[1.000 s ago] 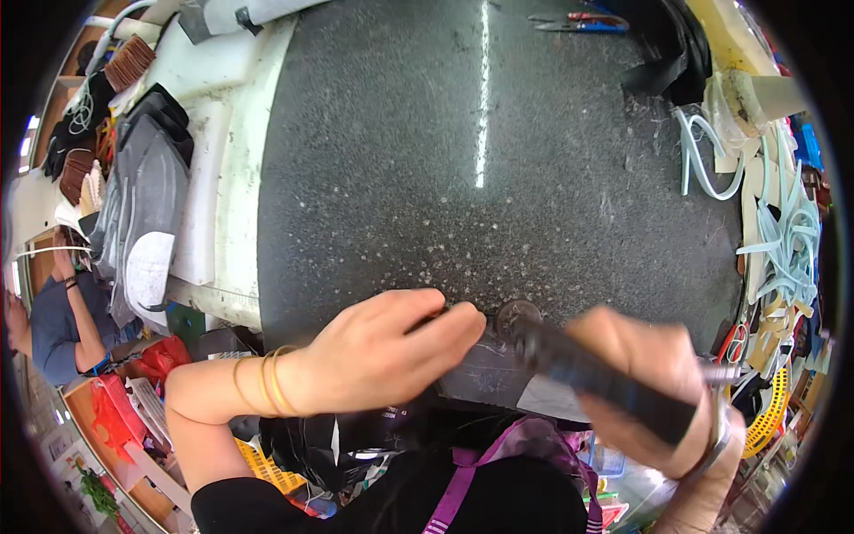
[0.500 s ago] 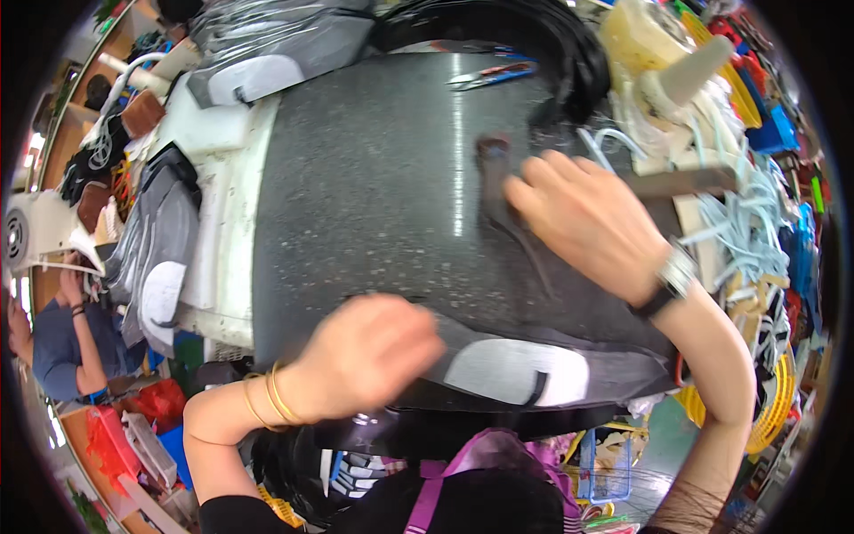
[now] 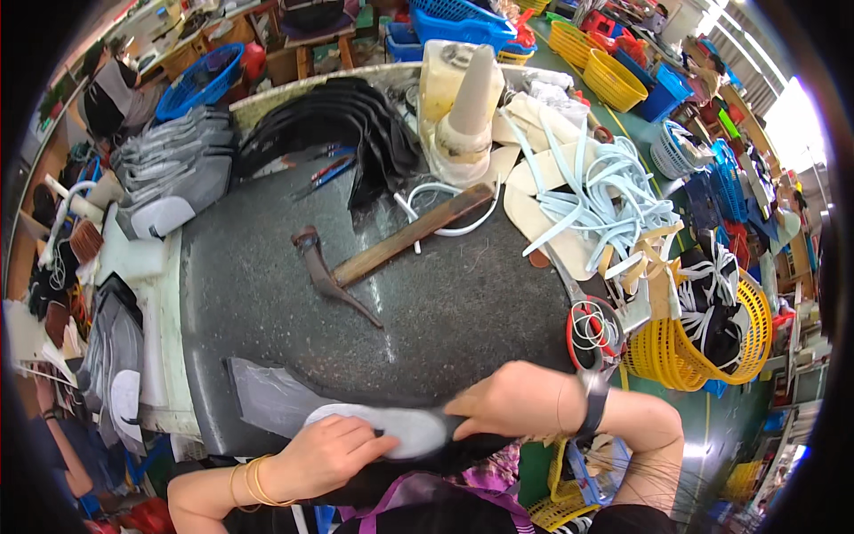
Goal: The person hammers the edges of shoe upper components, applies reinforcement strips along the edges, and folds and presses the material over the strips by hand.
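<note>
A grey shoe-upper piece (image 3: 271,399) with a whitish patch (image 3: 411,429) lies along the near edge of the black work surface (image 3: 463,307). My left hand (image 3: 329,456) is closed on its near edge beside the patch, with thumb and fingers pinched together. At the piece's right end my right hand (image 3: 520,400) is closed too, slightly smeared by motion; its fingertips grip the dark edge there. A hammer (image 3: 389,245) with a wooden handle and rusty head rests on the surface beyond my hands, touched by neither.
Stacked grey upper pieces (image 3: 182,169) and curved black pieces (image 3: 342,116) sit at the back, near thread snips (image 3: 327,173). A white cone (image 3: 470,107), pale blue strips (image 3: 614,200) and red-handled scissors (image 3: 578,343) are to the right. A yellow basket (image 3: 663,356) holds shoes.
My right hand has let go of the hammer, which now lies on the surface, and has moved down to the grey shoe-upper piece. My left hand has closed on it. The view has shifted.
</note>
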The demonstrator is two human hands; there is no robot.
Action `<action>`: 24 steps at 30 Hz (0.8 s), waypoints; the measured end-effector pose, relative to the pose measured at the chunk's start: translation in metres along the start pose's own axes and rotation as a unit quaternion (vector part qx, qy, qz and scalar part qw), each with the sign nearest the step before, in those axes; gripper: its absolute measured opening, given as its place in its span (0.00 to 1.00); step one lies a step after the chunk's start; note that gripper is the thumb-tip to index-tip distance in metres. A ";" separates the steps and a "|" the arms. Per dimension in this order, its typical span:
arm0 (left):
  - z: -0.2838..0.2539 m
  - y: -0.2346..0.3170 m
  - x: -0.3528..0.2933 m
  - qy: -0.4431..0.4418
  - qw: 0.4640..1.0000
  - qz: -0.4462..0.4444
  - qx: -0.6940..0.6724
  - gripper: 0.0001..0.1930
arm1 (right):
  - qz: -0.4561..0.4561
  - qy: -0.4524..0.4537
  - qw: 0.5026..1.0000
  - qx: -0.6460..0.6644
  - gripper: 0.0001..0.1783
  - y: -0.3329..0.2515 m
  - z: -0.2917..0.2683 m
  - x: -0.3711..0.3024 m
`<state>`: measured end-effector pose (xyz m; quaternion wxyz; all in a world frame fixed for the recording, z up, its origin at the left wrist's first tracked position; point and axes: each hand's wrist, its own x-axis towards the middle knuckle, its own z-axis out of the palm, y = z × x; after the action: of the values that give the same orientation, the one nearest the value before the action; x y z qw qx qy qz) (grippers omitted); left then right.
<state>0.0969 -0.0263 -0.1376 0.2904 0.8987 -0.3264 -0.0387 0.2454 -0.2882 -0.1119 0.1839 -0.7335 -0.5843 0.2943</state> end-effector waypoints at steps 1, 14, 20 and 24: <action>-0.012 -0.004 -0.004 -0.039 0.999 0.008 0.019 0.18 | -0.097 0.102 0.988 0.066 0.06 0.021 -0.012 0.002; 0.001 0.008 0.017 0.090 0.986 0.054 0.131 0.14 | 0.090 0.309 0.911 -0.257 0.04 0.082 -0.083 0.037; -0.050 -0.009 -0.021 0.025 0.929 0.032 0.367 0.17 | 0.171 0.212 0.922 0.276 0.12 -0.063 -0.141 -0.004; -0.030 -0.032 -0.043 0.002 0.906 -0.098 0.412 0.21 | 0.217 -0.121 0.826 0.507 0.08 -0.056 -0.094 0.047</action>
<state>0.0886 0.0346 -0.1358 -0.1098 0.9660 -0.2226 0.0730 0.2710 -0.2217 -0.0158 0.3892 -0.6034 -0.1965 0.6677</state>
